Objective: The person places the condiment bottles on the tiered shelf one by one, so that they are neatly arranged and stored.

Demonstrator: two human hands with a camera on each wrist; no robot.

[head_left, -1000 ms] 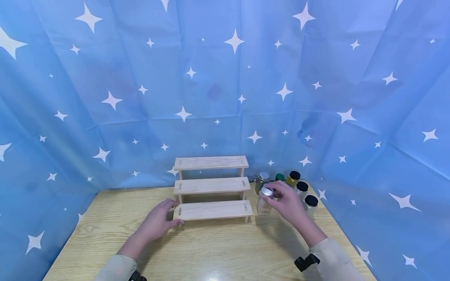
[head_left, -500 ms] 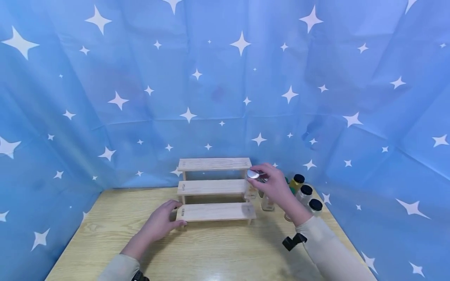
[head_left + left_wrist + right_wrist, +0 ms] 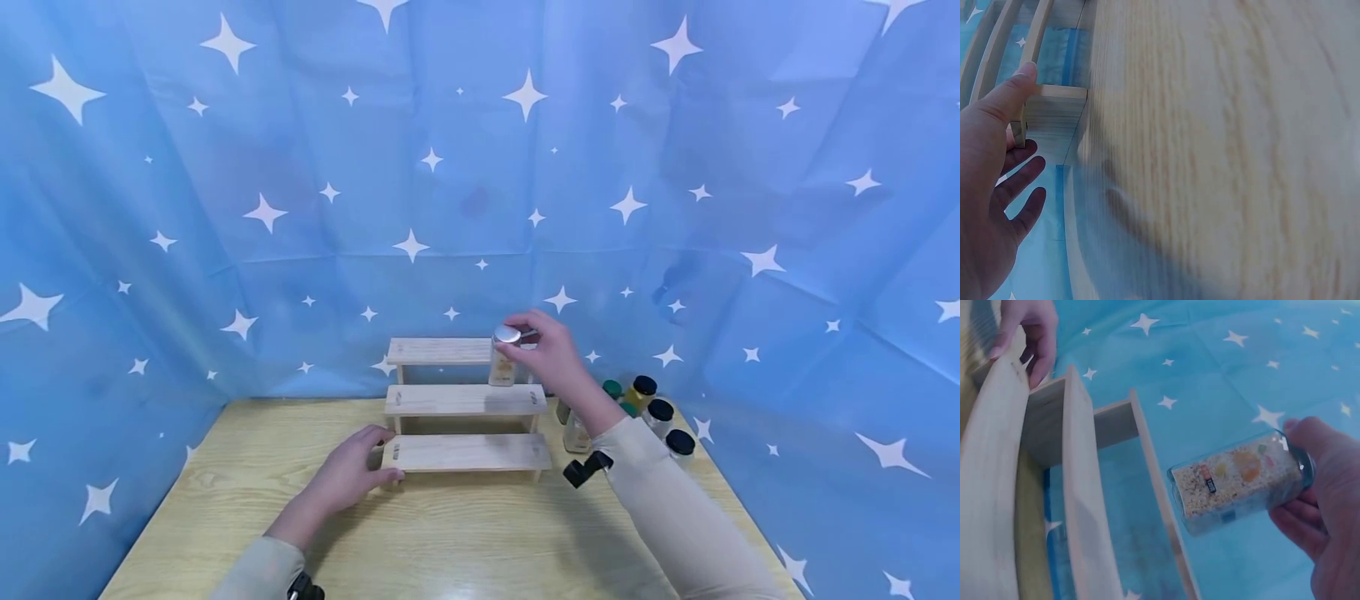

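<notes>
A three-tier wooden step rack [image 3: 468, 452] stands at the back of the table. My left hand [image 3: 347, 473] holds the left end of its lowest shelf; in the left wrist view the thumb [image 3: 1013, 87] lies along one side of the board, with the fingers on the other. With my right hand [image 3: 551, 354] I grip a square glass spice jar [image 3: 502, 367] by its silver lid [image 3: 507, 334]. In the head view the jar overlaps the top shelf, towards its right end. Seen from the right wrist, the jar [image 3: 1235, 481] has a printed label and pale, speckled granules inside.
Several more jars stand on the table right of the rack, among them a black-lidded jar [image 3: 680, 444], a yellow jar [image 3: 641, 390] and a green-lidded jar [image 3: 612, 389]. A blue star-patterned cloth [image 3: 480, 167] hangs close behind the rack and along the sides.
My right hand has lifted the silver-lidded jar from beside the rack and carried it up and left to the top shelf. My left hand keeps its hold on the lowest shelf.
</notes>
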